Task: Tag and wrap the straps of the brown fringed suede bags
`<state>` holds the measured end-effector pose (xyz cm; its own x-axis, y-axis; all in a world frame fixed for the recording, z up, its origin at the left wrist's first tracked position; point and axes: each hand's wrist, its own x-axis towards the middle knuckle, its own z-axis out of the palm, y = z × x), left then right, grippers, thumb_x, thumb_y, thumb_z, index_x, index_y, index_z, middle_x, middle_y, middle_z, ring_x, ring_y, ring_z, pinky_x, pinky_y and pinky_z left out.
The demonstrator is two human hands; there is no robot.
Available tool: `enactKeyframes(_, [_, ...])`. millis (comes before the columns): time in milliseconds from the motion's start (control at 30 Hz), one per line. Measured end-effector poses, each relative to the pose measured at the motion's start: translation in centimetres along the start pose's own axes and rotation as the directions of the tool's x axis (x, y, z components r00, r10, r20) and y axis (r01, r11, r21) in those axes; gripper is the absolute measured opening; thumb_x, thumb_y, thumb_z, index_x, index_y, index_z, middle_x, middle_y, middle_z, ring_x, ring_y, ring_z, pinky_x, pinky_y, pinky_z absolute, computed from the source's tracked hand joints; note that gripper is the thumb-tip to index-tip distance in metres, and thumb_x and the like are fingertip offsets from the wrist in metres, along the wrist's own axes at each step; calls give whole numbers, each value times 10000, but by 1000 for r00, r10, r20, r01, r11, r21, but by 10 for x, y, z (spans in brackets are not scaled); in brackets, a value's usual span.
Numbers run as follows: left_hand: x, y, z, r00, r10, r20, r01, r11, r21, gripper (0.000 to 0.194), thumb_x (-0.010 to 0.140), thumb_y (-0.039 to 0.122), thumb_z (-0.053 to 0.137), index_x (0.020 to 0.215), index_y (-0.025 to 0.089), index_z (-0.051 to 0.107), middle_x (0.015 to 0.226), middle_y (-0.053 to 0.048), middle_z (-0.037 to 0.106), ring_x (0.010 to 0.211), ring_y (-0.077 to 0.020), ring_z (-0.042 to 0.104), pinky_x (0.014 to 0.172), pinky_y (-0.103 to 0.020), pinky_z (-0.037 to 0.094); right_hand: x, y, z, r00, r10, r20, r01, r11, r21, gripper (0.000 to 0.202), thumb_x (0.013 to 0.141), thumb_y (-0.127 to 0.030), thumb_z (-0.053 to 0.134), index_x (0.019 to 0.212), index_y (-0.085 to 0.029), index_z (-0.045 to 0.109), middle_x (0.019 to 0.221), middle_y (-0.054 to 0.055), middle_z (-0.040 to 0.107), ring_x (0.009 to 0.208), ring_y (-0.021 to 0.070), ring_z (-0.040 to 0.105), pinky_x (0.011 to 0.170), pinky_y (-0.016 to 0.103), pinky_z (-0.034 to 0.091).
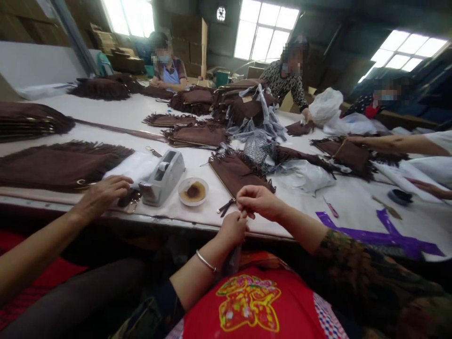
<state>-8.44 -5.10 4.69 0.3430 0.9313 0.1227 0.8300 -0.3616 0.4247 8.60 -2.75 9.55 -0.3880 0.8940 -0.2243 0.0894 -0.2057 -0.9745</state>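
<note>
My left hand (234, 230), a silver bangle on its wrist, is closed at the table's front edge. A strip of thin, see-through plastic (233, 261) hangs below it, seemingly from its grip. Pinched fingers of my right hand (260, 202) meet the top of the left; what they hold is too small to make out. Just beyond my hands lies a brown fringed pouch (240, 174) with a gold zip along its left side. Its dark zip-pull strap (226, 207) rests on the table beside my fingers.
A grey tape dispenser (164, 179) and a bowl of brown paste (193, 191) stand left of the pouch. A co-worker's hand (106, 193) reaches in from the left. Stacked brown pouches (243, 103), crumpled plastic (303, 175) and purple tape (374, 235) lie around. Several people work opposite.
</note>
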Motion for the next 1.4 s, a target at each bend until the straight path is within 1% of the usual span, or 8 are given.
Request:
enactKeyframes(67, [4, 30, 39, 998, -38, 47, 45, 987, -154, 505, 936, 142, 231, 627, 167, 630, 347, 48, 450, 330, -122, 454, 465, -221, 473, -15, 15, -35, 993, 72, -98, -81, 993, -90, 228, 704, -313, 735, 756, -145, 591, 593, -4, 637, 450, 99, 574, 373, 177, 400])
enactKeyframes(167, [6, 38, 67, 983, -123, 136, 168, 897, -408, 338, 954, 199, 369, 745, 162, 632, 529, -3, 617, 401, -113, 537, 444, -199, 429, -30, 38, -59, 975, 173, -139, -199, 957, -208, 127, 701, -219, 689, 749, -136, 606, 580, -6, 622, 446, 86, 550, 377, 175, 391])
enactKeyframes(267, [3, 32, 71, 972, -185, 147, 235, 833, -501, 270, 937, 232, 424, 748, 169, 608, 637, -38, 645, 554, -146, 594, 584, -253, 463, -32, 54, -60, 972, 208, -108, -228, 946, -230, 78, 710, -177, 638, 774, -142, 611, 586, -14, 615, 457, 87, 545, 392, 182, 402])
enactKeyframes(367, [-1, 34, 71, 979, -193, 71, 204, 889, -411, 219, 925, 244, 453, 770, 176, 591, 735, -68, 662, 702, -183, 613, 683, -294, 450, -25, 60, -55, 978, 206, -40, -210, 952, -221, 68, 744, -213, 626, 740, -149, 601, 573, -17, 598, 455, 85, 536, 408, 188, 414])
enactKeyframes(633, [-11, 51, 77, 973, -231, 14, 230, 953, -196, 219, 956, 277, 415, 947, 140, 586, 843, -154, 686, 784, -253, 665, 683, -326, 461, -4, 59, -52, 968, 241, 70, -204, 919, -336, 228, 792, -300, 640, 625, -162, 570, 476, -32, 510, 382, 78, 448, 353, 198, 318])
enactKeyframes(900, [-22, 54, 88, 970, -218, -107, 184, 947, -262, 624, 958, 312, 427, 1483, 45, 220, 1075, -264, 677, 892, -322, 701, 780, -391, 503, 11, 48, -44, 918, 395, -23, -361, 811, -461, 137, 679, -217, 671, 569, -174, 602, 427, -14, 512, 364, 88, 424, 345, 209, 258])
enactKeyframes(1233, [-21, 52, 85, 957, -280, -70, 244, 915, -321, 275, 960, 305, 419, 1149, 129, 514, 886, -179, 680, 801, -289, 682, 713, -355, 479, 19, 49, -45, 920, 392, -20, -332, 751, -571, 145, 676, -248, 667, 563, -168, 622, 417, 6, 524, 333, 99, 408, 345, 228, 254])
enactKeyframes(1400, [-17, 45, 81, 954, -285, -95, 225, 886, -405, 151, 931, 295, 468, 920, 189, 575, 810, -99, 666, 775, -230, 643, 718, -318, 452, 11, 51, -47, 936, 350, -16, -307, 795, -523, 127, 684, -210, 656, 567, -168, 630, 403, -2, 531, 357, 93, 441, 355, 200, 274])
